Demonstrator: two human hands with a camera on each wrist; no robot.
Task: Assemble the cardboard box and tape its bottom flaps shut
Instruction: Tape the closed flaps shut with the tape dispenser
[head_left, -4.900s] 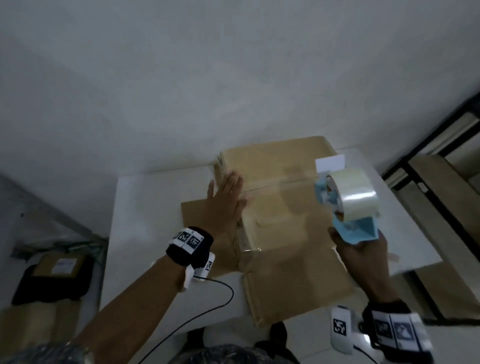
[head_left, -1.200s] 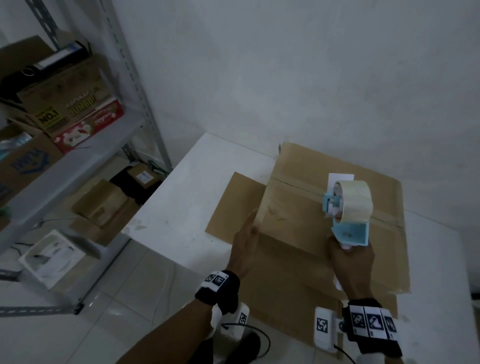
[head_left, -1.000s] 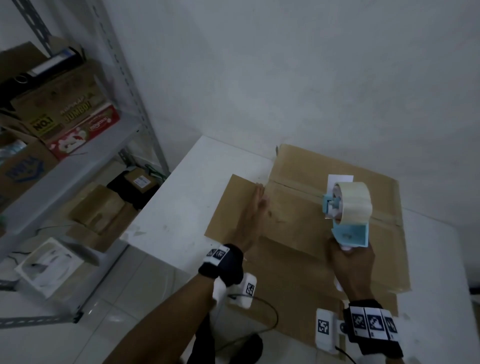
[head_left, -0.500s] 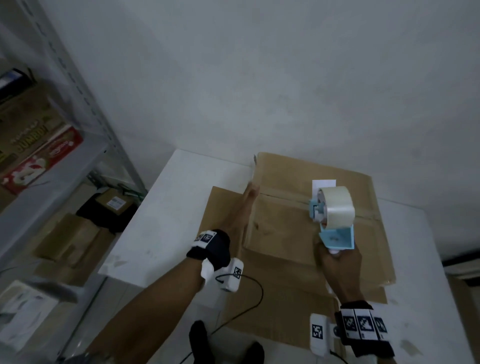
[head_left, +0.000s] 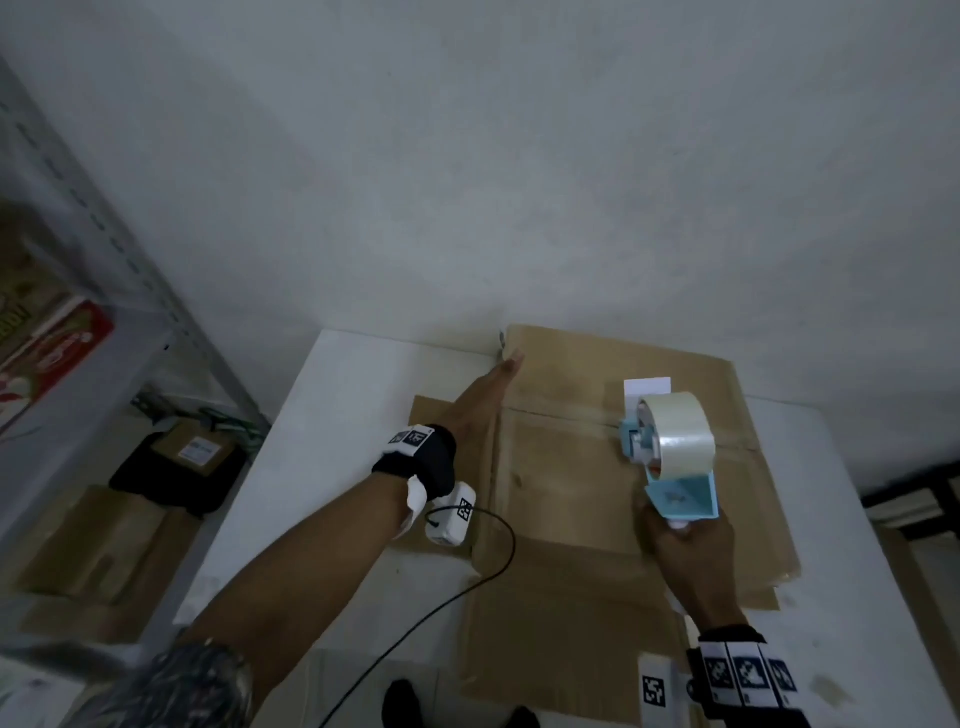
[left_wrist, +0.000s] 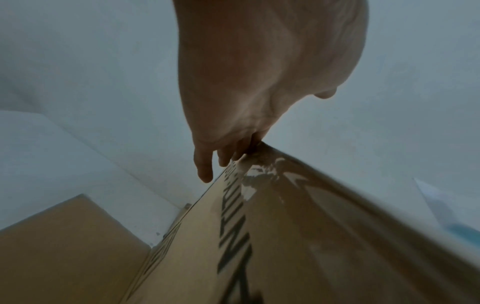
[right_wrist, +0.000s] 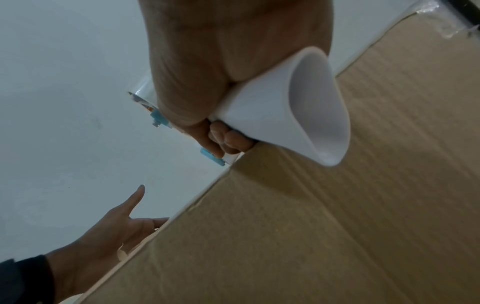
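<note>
On the white bench (head_left: 332, 467), against its far edge by the wall, the cardboard box (head_left: 566, 499) is seen bottom-up, flaps folded flat, spare flaps spread toward the near edge. Along the box's left side, the left hand (head_left: 485, 400) is laid with fingers (left_wrist: 203, 164) straight and together, tips reaching the far-left corner; nothing is held by that grip. Over the centre seam, the tape dispenser (head_left: 670, 457) is carried upright, its clear roll on top and blue frame below. Its white handle (right_wrist: 291, 115) is clamped by the right hand (head_left: 685, 545), fingers curled tight around it, above the box's near half.
</note>
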